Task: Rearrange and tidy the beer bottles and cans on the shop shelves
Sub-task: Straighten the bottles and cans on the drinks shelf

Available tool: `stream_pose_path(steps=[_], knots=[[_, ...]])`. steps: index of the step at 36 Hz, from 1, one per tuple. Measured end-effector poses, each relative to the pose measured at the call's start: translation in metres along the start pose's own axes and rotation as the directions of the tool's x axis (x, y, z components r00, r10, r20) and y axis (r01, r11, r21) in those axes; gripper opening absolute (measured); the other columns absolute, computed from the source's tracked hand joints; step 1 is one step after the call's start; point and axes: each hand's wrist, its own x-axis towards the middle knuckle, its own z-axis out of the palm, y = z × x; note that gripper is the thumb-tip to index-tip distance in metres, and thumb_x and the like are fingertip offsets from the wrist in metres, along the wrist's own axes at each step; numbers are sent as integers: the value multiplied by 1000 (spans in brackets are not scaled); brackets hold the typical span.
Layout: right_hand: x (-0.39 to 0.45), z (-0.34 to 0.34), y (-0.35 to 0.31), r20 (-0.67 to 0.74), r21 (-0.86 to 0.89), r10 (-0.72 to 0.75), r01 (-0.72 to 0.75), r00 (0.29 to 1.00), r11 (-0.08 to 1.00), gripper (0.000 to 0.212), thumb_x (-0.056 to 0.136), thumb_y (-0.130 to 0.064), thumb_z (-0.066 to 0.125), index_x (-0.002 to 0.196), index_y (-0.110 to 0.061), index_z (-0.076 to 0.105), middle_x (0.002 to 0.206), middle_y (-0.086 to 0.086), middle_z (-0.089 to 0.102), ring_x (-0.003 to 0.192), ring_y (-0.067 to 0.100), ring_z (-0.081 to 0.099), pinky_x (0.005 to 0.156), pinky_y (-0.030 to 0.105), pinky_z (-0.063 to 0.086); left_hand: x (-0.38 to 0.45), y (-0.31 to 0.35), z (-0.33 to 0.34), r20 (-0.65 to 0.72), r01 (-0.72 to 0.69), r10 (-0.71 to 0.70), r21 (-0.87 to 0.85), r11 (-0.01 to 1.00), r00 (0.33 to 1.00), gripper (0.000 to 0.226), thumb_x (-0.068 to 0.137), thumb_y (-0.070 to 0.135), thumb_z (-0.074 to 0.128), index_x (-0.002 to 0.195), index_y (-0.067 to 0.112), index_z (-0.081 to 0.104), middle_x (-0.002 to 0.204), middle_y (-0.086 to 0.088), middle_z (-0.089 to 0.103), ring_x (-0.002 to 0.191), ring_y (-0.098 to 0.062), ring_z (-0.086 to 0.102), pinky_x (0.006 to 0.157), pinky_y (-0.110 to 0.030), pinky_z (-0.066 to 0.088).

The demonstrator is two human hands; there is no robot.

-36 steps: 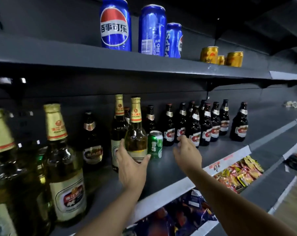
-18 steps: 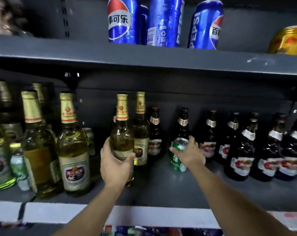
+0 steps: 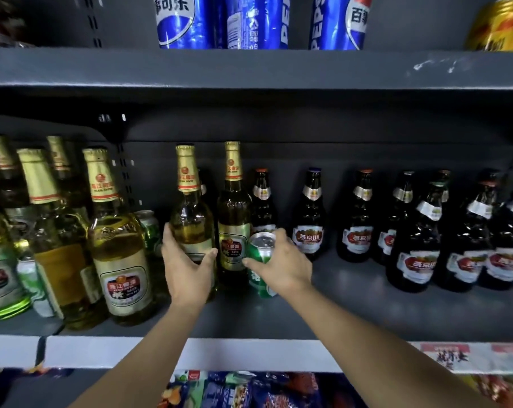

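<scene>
pale gold bottles [image 3: 190, 222] with gold foil necks banded in red; dark brown bottles [image 3: 309, 219] with silver collars and red-and-white labels; a green can [image 3: 261, 265] with silver top; blue, red-and-white cola cans [image 3: 184, 22]; dark grey shelf [image 3: 367, 307].

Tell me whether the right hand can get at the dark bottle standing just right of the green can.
Probably yes, once freed: the right hand now grips the green can, and the dark bottle stands just beyond it, nothing in between on the open shelf.
</scene>
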Motion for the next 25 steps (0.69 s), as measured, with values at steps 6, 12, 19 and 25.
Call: stream_pose_path(steps=[6,12,19,25], knots=[[-6,4,-10,13,-4,-25,25,1000,1000,71,73,-67,66,118,-20,37,123,1,57,103,27,62,69,33,43,-24,14,-2,-217,-257,276,114,960,936,74,81,5,69,144,3,30,144,-19,36,136,-30,30,113,-31,21],[-12,-4,2,-5,-17,-66,66,998,998,70,84,-73,43,135,-26,33,128,1,54,112,25,57,76,36,45,-30,24,-1,-170,-377,393,116,919,904,54,82,19,55,133,9,42,126,-18,47,119,-27,40,101,-29,28],[-25,-30,53,-178,-45,70,-79,981,996,58,94,-61,33,135,-21,38,129,1,53,118,23,52,82,36,45,-33,32,7,-67,-404,408,58,913,911,47,80,21,52,125,9,47,115,-12,50,108,-25,46,92,-32,37],[-57,-64,143,-458,-36,239,-287,856,957,43,95,-47,46,118,-11,54,109,9,63,99,32,61,74,38,47,-31,47,4,-125,-432,421,-79,898,898,47,79,13,54,124,0,48,110,-13,49,105,-23,47,92,-21,32]])
